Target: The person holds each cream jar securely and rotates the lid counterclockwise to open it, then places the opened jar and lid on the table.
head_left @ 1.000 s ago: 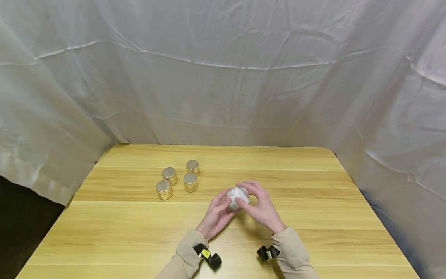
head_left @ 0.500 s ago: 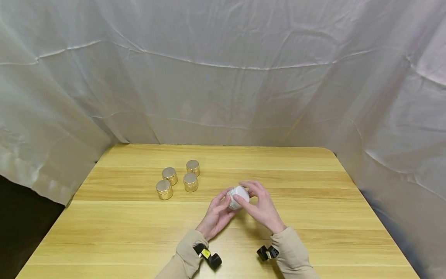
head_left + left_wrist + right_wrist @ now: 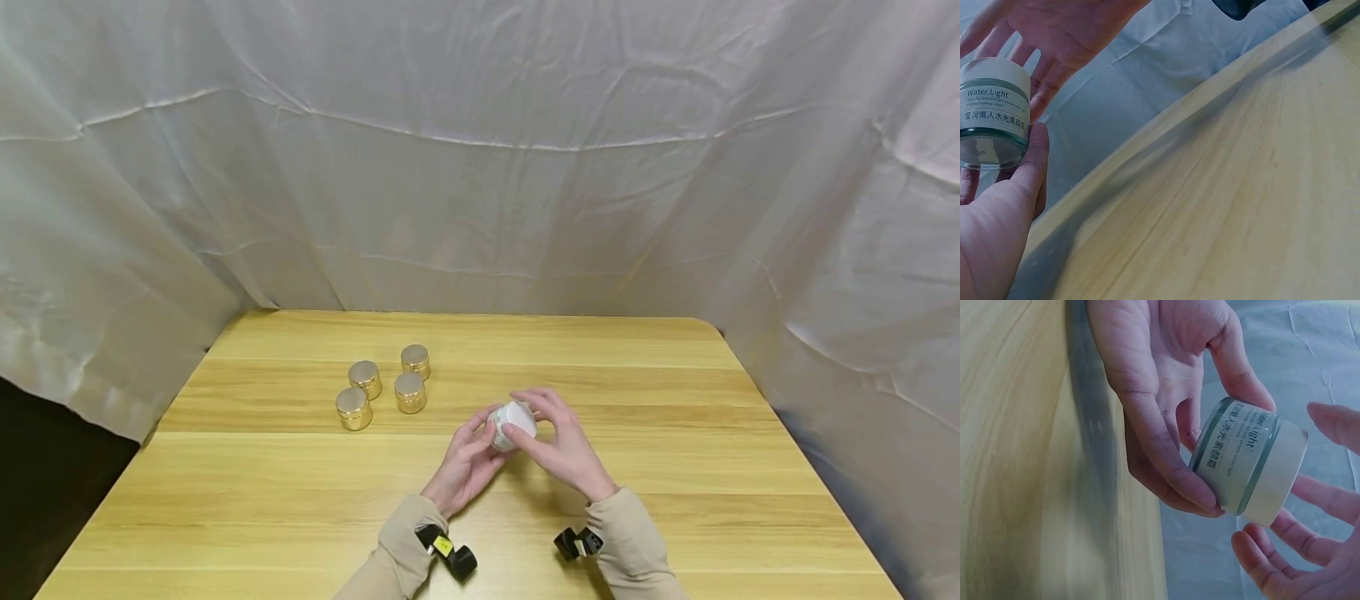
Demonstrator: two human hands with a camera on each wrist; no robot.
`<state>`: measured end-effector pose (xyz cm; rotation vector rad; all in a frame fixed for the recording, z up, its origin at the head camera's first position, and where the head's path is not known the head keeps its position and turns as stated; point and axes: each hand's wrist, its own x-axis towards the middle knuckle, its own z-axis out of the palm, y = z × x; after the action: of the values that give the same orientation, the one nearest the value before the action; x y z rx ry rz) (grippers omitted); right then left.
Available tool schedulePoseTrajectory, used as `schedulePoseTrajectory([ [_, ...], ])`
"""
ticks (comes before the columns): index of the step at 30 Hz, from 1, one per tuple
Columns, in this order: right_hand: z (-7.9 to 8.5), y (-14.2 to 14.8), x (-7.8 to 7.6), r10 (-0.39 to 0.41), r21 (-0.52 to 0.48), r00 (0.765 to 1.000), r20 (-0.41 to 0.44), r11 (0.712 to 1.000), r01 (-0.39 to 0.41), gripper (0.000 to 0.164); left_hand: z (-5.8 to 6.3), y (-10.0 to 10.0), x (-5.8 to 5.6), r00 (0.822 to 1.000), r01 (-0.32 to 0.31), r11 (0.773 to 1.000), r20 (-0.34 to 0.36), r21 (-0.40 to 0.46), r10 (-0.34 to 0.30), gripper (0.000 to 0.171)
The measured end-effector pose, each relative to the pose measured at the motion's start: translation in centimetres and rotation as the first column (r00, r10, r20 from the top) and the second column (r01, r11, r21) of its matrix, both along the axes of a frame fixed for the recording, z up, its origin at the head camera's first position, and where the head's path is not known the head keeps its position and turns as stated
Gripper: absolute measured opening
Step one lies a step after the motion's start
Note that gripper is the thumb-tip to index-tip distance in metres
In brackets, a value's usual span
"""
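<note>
In the head view, the left arm [image 3: 396,537] lies near seven o'clock, the left hand [image 3: 465,471] pointing to one — fingers [image 3: 1163,450] and thumb [image 3: 1241,378] curled in a grip. The right arm [image 3: 633,537] lies at five, the right hand [image 3: 568,452] pointing past ten — fingers [image 3: 1310,544] loosely bent, thumb [image 3: 1338,428] apart.

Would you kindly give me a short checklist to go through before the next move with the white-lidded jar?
1. Left hand holding the jar: ok; thumb and fingers are around its body.
2. White lid on the jar: ok; it sits in place.
3. Lid tightness: cannot tell.
4. Jar upright: not ok; it tilts, lid toward the right hand.
5. Right hand gripping the lid: not ok; in the right wrist view its thumb stands apart from it.
6. Four gold containers away from both hands: ok; they stand apart on the table.
</note>
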<state>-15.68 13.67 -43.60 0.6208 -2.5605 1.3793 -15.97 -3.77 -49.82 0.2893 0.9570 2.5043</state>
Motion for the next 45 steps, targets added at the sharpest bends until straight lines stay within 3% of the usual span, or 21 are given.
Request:
schedulePoseTrajectory([
  [6,-0.04,-0.15,0.05,-0.055,0.007,0.998,0.018,0.998,0.055,0.045,-0.05,0.04,-0.01,1.0,-0.004,1.0,0.001,0.003,0.004,0.042],
  [15,0.0,0.16,0.01,0.041,0.02,0.999,-0.032,0.999,-0.04,0.045,-0.03,-0.02,0.07,1.0,-0.005,1.0,0.004,0.001,0.005,0.044],
  [25,0.03,-0.09,0.08,-0.038,-0.006,0.999,0.013,0.999,0.038,0.044,-0.13,0.07,-0.04,1.0,-0.003,1.0,-0.017,0.002,0.003,0.036],
  [34,0.14,0.15,0.1,0.029,0.009,1.0,-0.006,1.0,-0.029,0.045,-0.06,0.06,0.03,1.0,-0.001,1.0,-0.003,-0.007,0.001,0.044],
  [40,0.1,0.0,0.07,-0.024,-0.007,0.999,0.034,1.0,0.025,0.045,-0.12,0.04,0.01,1.0,0.0,1.0,-0.015,-0.002,0.0,0.036],
  [45,0.15,-0.05,0.1,-0.039,0.002,0.999,0.012,0.999,0.039,0.043,-0.16,0.05,0.01,1.0,0.001,1.0,-0.022,0.003,-0.001,0.032],
])
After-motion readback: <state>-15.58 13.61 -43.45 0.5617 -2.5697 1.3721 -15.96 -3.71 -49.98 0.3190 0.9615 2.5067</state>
